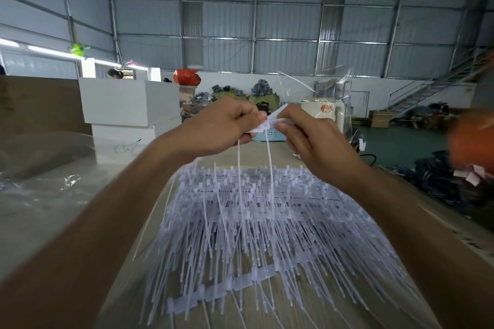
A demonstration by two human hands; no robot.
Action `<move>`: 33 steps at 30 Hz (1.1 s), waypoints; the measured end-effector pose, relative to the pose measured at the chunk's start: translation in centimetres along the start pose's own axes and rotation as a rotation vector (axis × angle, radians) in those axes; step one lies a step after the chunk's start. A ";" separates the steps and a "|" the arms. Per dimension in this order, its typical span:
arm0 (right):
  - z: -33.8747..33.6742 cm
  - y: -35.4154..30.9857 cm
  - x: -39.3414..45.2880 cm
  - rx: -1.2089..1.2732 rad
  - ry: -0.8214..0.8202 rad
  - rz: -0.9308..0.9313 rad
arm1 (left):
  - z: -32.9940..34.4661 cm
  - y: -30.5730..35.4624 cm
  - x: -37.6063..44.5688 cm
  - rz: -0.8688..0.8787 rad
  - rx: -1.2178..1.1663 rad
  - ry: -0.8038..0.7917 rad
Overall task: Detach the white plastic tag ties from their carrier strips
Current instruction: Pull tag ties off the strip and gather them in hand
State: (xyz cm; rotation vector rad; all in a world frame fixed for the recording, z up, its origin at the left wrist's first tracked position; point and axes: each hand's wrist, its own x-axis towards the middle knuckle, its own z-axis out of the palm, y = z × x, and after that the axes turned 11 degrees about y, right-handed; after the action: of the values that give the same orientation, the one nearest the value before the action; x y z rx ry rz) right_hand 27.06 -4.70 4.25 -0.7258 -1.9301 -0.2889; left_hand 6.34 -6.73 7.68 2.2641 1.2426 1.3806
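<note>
Both hands are raised above the far part of the tabletop (pixel 125 243) and meet over a short piece of strip (pixel 263 125). The left hand (pixel 222 128) pinches its left end with curled fingers, and the right hand (pixel 310 139) pinches the right end, so the strip lies between them, its long axis going from left to right and rising a little toward the right. Two ties (pixel 270 163) hang from this strip straight down, toward the person, at a right angle to the strip. They hang nearer to the left hand's fingers than to the right hand's, so this hand seems better placed to pull one down and away. It is hard to tell whether the left fingers also touch the top of the left tie, because the view is blurred there.

The ties are thin, white and flexible, each with a small blocky head. Below the hands, a large pile of ties (pixel 267 235) covers the middle of the tabletop, fanning toward the near edge, many of them joined to long flat strips that cross the pile.
</note>
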 end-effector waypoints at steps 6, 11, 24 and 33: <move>0.4 0.3 0.4 -0.012 0.016 0.133 | -0.1 0.6 -0.1 0.108 0.087 -0.019; -1.2 3.2 0.1 0.239 0.189 0.601 | -0.4 1.4 -0.3 0.180 0.003 -0.043; -1.3 1.7 0.4 0.141 -0.021 0.340 | -0.5 -0.3 -0.3 0.091 0.031 -0.105; -1.6 1.0 1.2 0.015 -0.081 0.238 | -0.7 -1.2 0.0 0.110 0.019 -0.045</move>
State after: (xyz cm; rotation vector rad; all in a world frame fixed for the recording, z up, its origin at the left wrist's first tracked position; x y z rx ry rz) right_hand 28.45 -4.31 5.90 -0.9601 -1.8964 -0.0985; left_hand 5.09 -6.13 7.37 2.3949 1.1377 1.3508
